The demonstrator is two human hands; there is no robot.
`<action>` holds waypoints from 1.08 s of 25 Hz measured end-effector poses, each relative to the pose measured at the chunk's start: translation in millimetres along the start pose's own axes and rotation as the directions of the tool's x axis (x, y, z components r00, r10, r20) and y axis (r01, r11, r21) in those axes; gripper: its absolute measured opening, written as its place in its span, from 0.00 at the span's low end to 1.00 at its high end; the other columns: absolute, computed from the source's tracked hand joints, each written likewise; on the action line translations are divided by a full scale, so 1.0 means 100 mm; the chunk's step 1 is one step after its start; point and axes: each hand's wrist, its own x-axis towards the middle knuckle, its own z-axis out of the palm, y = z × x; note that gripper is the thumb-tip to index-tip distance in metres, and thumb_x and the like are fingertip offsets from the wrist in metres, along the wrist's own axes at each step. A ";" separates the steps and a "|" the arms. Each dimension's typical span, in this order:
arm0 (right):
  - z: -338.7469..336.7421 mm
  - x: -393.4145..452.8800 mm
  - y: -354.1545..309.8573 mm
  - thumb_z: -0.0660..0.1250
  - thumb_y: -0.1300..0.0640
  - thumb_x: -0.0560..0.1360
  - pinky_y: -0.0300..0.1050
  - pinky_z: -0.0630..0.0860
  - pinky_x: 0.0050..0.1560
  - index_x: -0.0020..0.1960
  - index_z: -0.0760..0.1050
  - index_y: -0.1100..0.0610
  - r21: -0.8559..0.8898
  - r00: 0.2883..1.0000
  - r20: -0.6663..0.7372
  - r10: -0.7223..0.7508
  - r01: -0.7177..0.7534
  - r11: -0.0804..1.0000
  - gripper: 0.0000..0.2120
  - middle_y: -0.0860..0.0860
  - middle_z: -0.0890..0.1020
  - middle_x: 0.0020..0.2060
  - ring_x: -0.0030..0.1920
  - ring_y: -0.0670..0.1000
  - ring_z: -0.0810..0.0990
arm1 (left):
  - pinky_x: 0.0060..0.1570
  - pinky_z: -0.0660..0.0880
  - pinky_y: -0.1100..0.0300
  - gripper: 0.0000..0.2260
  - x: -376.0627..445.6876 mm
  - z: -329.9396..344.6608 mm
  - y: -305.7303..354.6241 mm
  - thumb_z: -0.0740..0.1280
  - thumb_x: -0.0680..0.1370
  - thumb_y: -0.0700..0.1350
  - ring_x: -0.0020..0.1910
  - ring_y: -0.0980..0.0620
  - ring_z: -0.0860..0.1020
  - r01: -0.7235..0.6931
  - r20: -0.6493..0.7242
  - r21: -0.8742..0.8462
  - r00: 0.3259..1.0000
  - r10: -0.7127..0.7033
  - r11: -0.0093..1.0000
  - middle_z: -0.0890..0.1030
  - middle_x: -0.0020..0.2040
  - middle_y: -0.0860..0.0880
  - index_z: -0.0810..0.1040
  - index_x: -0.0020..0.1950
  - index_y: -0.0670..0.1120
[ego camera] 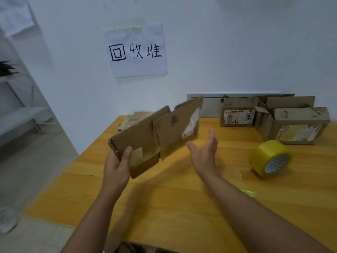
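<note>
A flattened brown cardboard box [156, 132] with a white label hangs in the air above the wooden table [164, 198], tilted up toward the right. My left hand [118, 165] grips its lower left corner, thumb on the near face. Just right of the cardboard's lower edge, my right hand [204, 152] is held open, palm facing left, fingers straight and apart from the cardboard. More flattened cardboard [133, 117] lies on the table's far left corner behind the held piece.
A yellow tape roll [269, 157] lies on its side at the right. Two worn cardboard boxes [238, 114] [295, 126] stand by the wall at the back right. A handwritten paper sign [136, 52] is taped to the wall. The floor drops away left of the table.
</note>
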 end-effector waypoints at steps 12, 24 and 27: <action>-1.23 -0.74 -0.20 0.72 0.44 0.66 0.24 0.67 0.58 0.78 0.45 0.42 0.000 0.956 0.293 -0.008 0.008 1.000 0.49 0.42 0.64 0.71 0.67 0.37 0.67 | 0.56 0.76 0.55 0.27 -0.51 0.30 0.03 0.65 0.73 0.59 0.59 0.56 0.77 0.110 -0.085 -0.121 0.989 -0.121 0.987 0.79 0.59 0.55 0.69 0.70 0.50; -1.52 -1.40 -0.13 0.78 0.37 0.62 0.29 0.61 0.62 0.66 0.43 0.24 0.001 0.991 0.134 0.004 -0.004 1.000 0.50 0.38 0.56 0.74 0.74 0.40 0.58 | 0.38 0.75 0.65 0.14 -0.82 0.68 0.16 0.59 0.75 0.66 0.42 0.65 0.76 0.013 -0.069 -0.163 0.997 -0.025 0.986 0.76 0.48 0.54 0.69 0.53 0.57; -1.54 -1.48 -0.04 0.75 0.33 0.60 0.28 0.65 0.64 0.66 0.46 0.24 -0.036 0.996 0.083 -0.033 0.036 0.999 0.47 0.39 0.60 0.72 0.71 0.35 0.61 | 0.40 0.75 0.69 0.13 -1.01 0.84 0.17 0.58 0.81 0.60 0.44 0.64 0.78 -0.032 0.015 -0.152 0.999 0.035 0.988 0.78 0.47 0.55 0.73 0.55 0.53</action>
